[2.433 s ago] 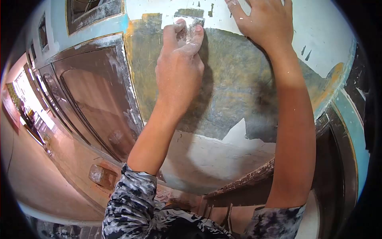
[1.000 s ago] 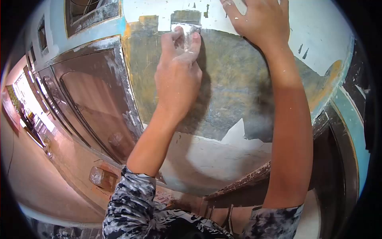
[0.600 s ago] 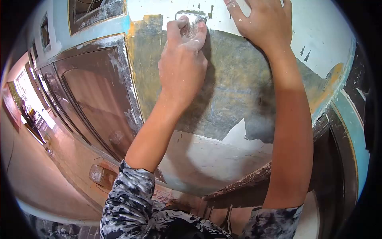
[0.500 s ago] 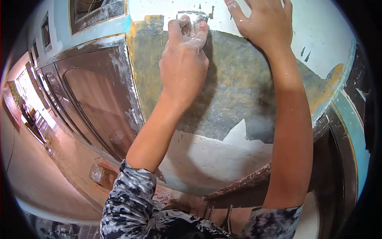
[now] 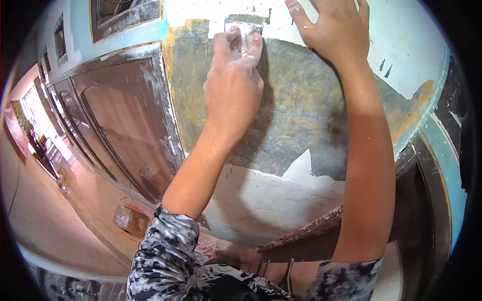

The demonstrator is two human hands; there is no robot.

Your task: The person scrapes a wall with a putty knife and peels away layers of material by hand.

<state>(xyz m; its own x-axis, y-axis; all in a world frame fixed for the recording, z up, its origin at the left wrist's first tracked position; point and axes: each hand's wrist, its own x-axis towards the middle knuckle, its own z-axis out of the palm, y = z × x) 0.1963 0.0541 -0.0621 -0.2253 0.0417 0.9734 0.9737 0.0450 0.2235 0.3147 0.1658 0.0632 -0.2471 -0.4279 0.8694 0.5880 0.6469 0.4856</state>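
Observation:
My left hand [image 5: 234, 83], dusted with white powder, is closed on a small flat scraper [image 5: 246, 27]. The blade's top edge lies against the wall [image 5: 301, 95], at the border between white coating and a bare grey-green and ochre patch. Thumb and fingers press on the scraper's whitened face. Over to the right, my right hand [image 5: 339, 31] rests on the white part of the wall with its fingers apart, holding nothing. Its fingertips run out of the top of the view.
On the left stands a brown wooden door [image 5: 123, 110] in a worn frame, with a window [image 5: 120, 15] above. A brown wooden frame [image 5: 427, 200] edges the wall at right. Low on the left, a glass-like container [image 5: 130, 219] stands near the floor.
My left hand and the scraper have shifted slightly downward on the wall, and a small grey-green strip now shows just above the blade. The right hand stays in place.

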